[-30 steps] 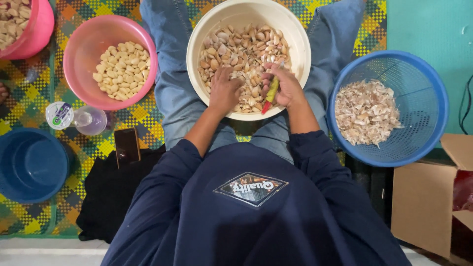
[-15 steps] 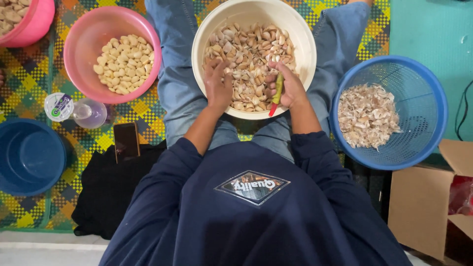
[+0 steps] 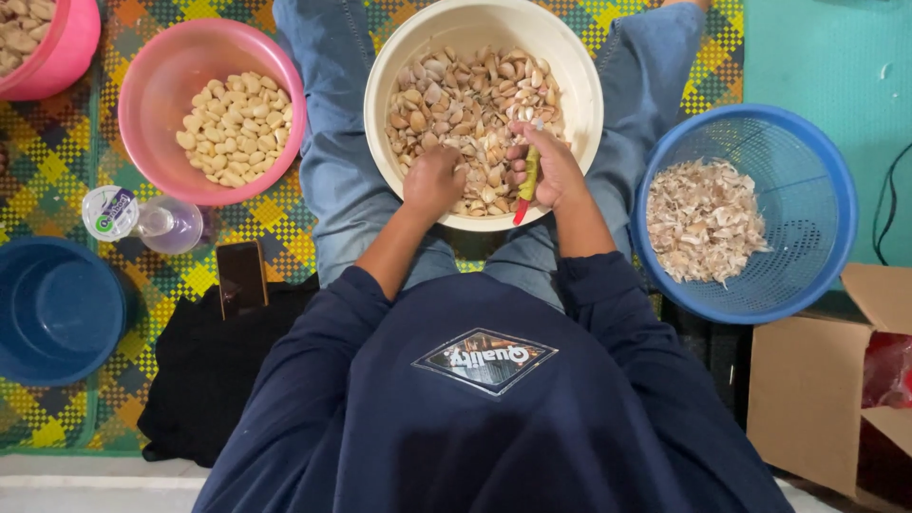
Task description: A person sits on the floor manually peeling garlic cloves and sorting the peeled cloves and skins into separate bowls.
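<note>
A cream bowl [image 3: 579, 85] full of unpeeled garlic cloves [image 3: 456, 95] rests on my lap between my knees. My left hand [image 3: 432, 180] reaches into the near side of the bowl, fingers curled among the cloves; whether it grips one is hidden. My right hand [image 3: 551, 166] is closed on a small knife with a green and red handle [image 3: 525, 185], held over the cloves at the bowl's near right.
A pink bowl of peeled cloves [image 3: 223, 119] sits at left, another pink bowl [image 3: 57, 47] at top left. A blue basket of garlic skins [image 3: 708, 223] is at right. A blue tub [image 3: 57, 309], plastic bottle [image 3: 142, 218], phone [image 3: 240, 277], black cloth [image 3: 209, 380] and cardboard box [image 3: 822, 389] surround me.
Both hands have shifted slightly within the cream bowl. The left hand has dipped lower toward the near rim; the right hand still grips the knife.
</note>
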